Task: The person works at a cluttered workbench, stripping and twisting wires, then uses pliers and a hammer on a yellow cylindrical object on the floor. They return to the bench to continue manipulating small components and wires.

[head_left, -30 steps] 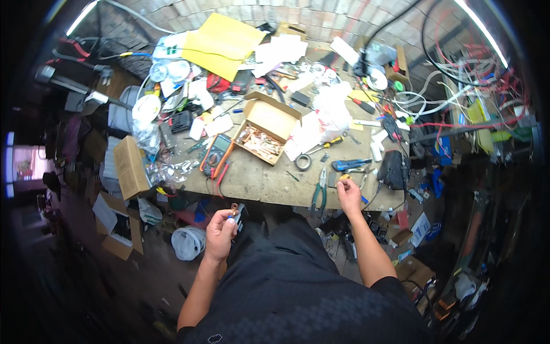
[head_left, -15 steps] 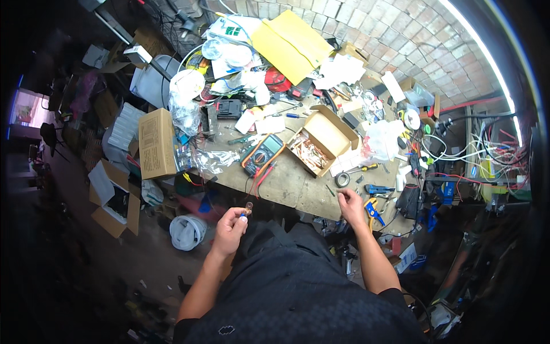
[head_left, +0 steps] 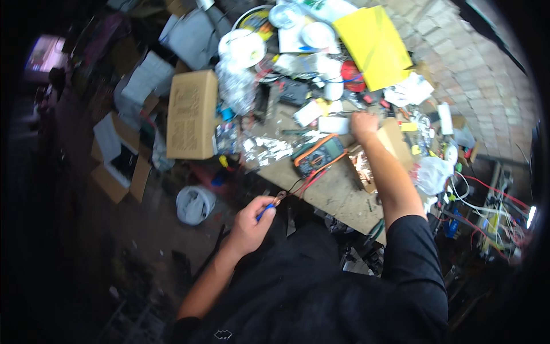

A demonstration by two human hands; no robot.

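My left hand (head_left: pixel 252 226) is closed in front of the table edge, pinching a copper ring lug (head_left: pixel 279 198) with a blue piece (head_left: pixel 265 212) at its lower end. Across the table reaches my right arm. My right hand (head_left: pixel 365 126) is down on the tabletop with its fingers curled; whatever lies under them is hidden. Beside that hand are a white card (head_left: pixel 333 125) and a thin dark tool. A multimeter (head_left: pixel 321 156) with an orange rim sits nearer me. My forearm partly covers an open cardboard box (head_left: pixel 395 143) holding copper lugs (head_left: pixel 361 168).
A closed brown carton (head_left: pixel 192 114) stands at the table's left. Plastic bags, a yellow folder (head_left: pixel 372 49) and a power-tool battery (head_left: pixel 292 92) crowd the back. Loose cables (head_left: pixel 487 206) hang at the right. A white bucket (head_left: pixel 195 204) stands on the floor at left.
My right hand has moved from the near table edge to the far side, past the lug box. The left hand still holds the lug, slightly higher and further right. The view has shifted.
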